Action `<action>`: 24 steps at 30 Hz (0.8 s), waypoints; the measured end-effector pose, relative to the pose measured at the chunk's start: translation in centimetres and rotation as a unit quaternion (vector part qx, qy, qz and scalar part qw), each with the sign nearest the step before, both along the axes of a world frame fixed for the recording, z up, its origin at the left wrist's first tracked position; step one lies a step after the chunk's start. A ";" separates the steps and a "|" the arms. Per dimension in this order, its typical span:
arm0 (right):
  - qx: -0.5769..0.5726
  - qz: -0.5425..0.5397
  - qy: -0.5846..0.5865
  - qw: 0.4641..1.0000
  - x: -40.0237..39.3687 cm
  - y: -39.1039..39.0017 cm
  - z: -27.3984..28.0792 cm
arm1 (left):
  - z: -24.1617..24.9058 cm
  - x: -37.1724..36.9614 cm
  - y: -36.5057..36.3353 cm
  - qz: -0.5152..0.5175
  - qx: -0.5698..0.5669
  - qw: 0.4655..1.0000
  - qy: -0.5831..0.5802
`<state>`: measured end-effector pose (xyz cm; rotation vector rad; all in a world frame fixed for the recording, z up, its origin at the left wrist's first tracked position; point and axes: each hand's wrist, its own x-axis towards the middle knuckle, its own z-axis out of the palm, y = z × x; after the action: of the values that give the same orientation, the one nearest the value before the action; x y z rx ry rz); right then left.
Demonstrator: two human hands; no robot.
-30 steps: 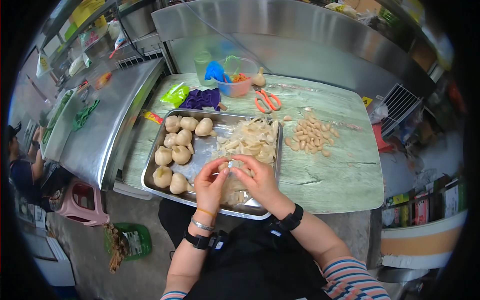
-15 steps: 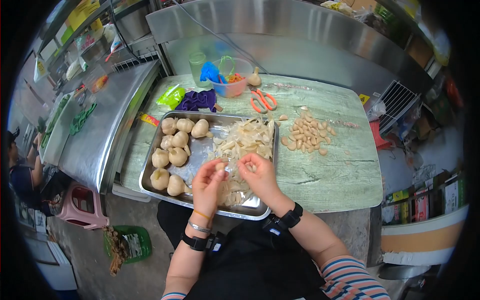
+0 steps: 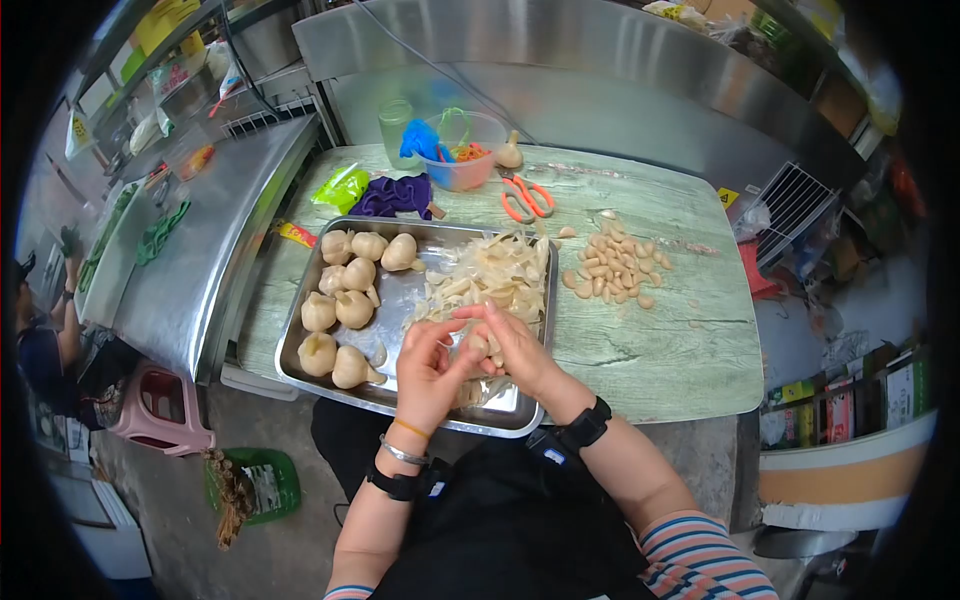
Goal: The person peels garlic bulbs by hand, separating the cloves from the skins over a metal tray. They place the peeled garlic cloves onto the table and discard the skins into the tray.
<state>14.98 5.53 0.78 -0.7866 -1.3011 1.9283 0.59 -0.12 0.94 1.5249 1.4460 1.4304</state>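
My left hand [image 3: 430, 370] and my right hand [image 3: 518, 352] meet over the front of a steel tray [image 3: 330, 392]. Several garlic cloves [image 3: 484, 346] lie in my right palm, with its fingers bent around them. The left fingers are curled and its thumb reaches to these cloves; what sits between the left fingertips is hidden. Papery garlic skins [image 3: 485, 280] are heaped in the tray's right half. Whole garlic bulbs [image 3: 354, 309] stand along its left side. On the table to the right lies a pile of peeled cloves [image 3: 615, 265].
Behind the tray are orange-handled scissors [image 3: 528, 200], a purple cloth [image 3: 395, 197], a clear plastic bowl [image 3: 470, 170], a green jar [image 3: 395, 130] and a lone bulb [image 3: 509, 152]. At far left, a person [image 3: 50, 340] is beside a steel counter [image 3: 215, 240]. A pink stool [image 3: 165, 410] stands below.
My hands have come together from slightly apart. The left hand has moved right to the right palm, where several cloves now show; the right fingers have lifted and straightened somewhat.
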 end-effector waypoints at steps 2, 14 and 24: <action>-0.008 -0.019 -0.014 1.000 -0.3 -0.5 0.2 | 0.2 0.4 -0.2 -0.002 0.000 0.998 0.057; 0.052 -0.069 -0.065 0.994 -0.2 -0.4 0.2 | -0.7 -1.7 0.2 -0.047 -0.116 0.905 -0.407; 0.068 -0.088 -0.074 0.991 -0.4 -1.0 -0.7 | -0.5 -1.0 0.3 -0.013 -0.094 0.933 -0.347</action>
<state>14.57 4.58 0.03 -0.9550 -1.3856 1.6497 -0.39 0.13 0.44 0.7833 1.0726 1.5439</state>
